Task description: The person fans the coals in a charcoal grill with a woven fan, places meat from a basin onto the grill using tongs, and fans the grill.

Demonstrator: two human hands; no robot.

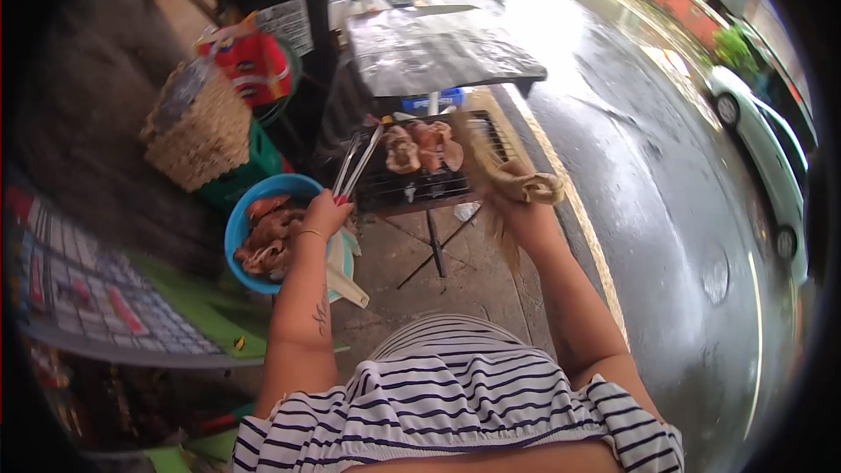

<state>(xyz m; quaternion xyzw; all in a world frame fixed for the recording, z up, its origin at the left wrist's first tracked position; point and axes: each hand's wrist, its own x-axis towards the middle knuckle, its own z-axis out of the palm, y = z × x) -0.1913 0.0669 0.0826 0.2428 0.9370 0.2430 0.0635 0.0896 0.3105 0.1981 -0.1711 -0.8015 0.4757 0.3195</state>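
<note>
My left hand [326, 215] is closed around the red-gripped end of metal tongs [361, 158], which point forward over the grill's left side, their tips near the meat. Pieces of meat [422, 147] lie on the black grill grate [412, 191], partly pink and partly browned. At the grill's right edge my right hand [523, 217] grips a woven hand fan [533, 187]; its blade is smeared by motion. Beside my left forearm, a blue basin [231, 241] holds more dark reddish meat [273, 232].
A stool-like stand [349, 285] supports the basin. Behind the grill stands a wet dark table [438, 48]. A woven basket [197, 127] sits on a green crate [254, 166] at left. To the right runs a wet road [648, 158] with a parked car [762, 149].
</note>
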